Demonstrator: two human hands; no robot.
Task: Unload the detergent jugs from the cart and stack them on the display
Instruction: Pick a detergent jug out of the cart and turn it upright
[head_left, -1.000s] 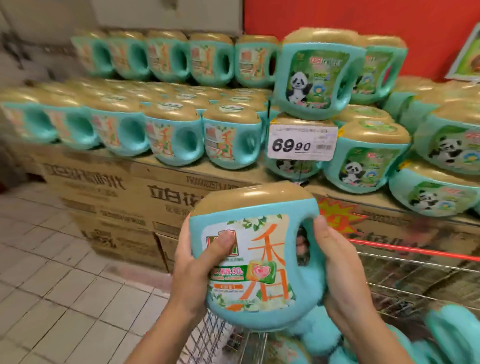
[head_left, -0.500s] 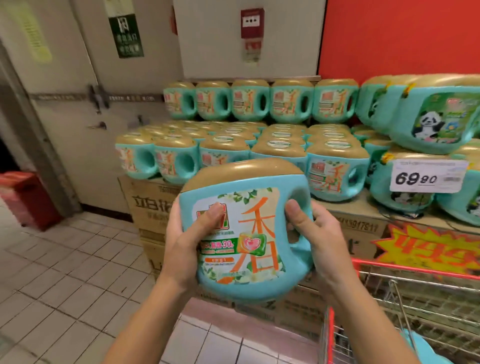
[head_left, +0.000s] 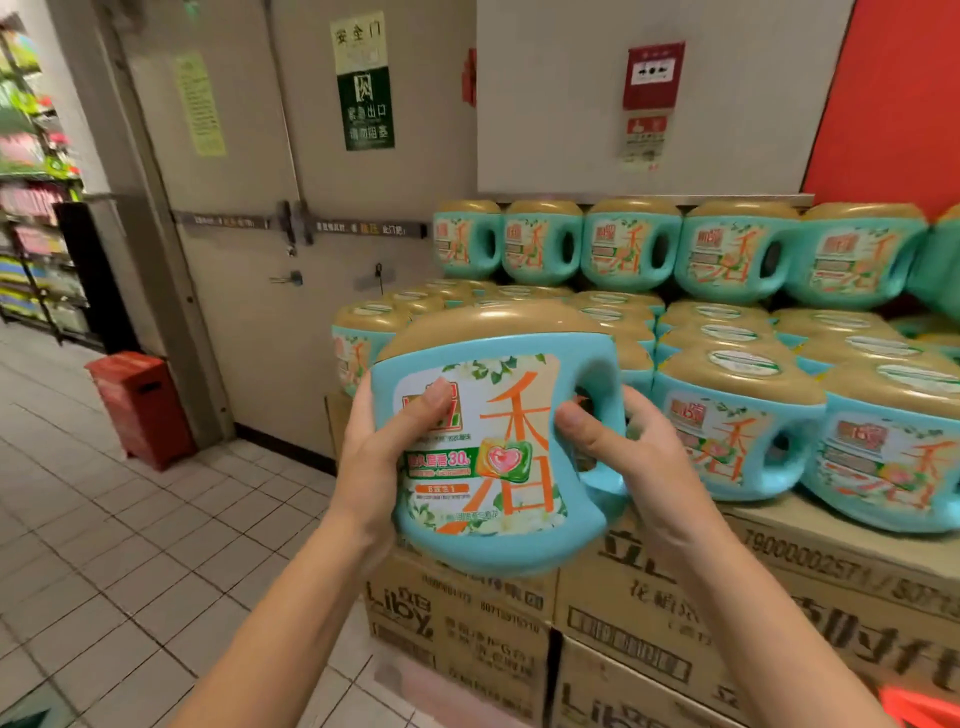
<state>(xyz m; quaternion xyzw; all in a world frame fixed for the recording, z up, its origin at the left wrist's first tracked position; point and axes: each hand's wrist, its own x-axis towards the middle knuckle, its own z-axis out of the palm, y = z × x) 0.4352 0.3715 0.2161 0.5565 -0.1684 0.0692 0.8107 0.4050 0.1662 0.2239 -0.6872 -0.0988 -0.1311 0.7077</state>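
Beige fire doors (head_left: 249, 208) and pale floor tiles (head_left: 104, 571) filled the left of the view, which had swung that way over the last second. The panda-labelled jugs and the price tag had dropped out of sight. Of the cart (head_left: 919, 706) only a red sliver showed at the lower right.

The jug (head_left: 493, 457) had come up and away from the cart. It was held in the air in front of the left end of the display (head_left: 675, 597), level with the front row (head_left: 727, 415) but not yet set down. By my reading the lift was done and the placing was what remained, probably at that left corner.

The left hand (head_left: 379, 457) gripped the jug's left side, thumb pressed on the label. The right hand (head_left: 634, 457) gripped the handle, thumb at the front and fingers curled behind it.

The jug was squat and rounded, of glossy turquoise plastic, with a domed tan-gold lid and a handle hole moulded through its right side. Its smooth label bore a large orange character and white flowers. More of the same jugs stood tightly packed behind it, with a raised back row (head_left: 628, 244) against the wall. The display base was stacked brown cardboard cartons, matt and printed in black. A red bin (head_left: 143, 405) stood by the doors.
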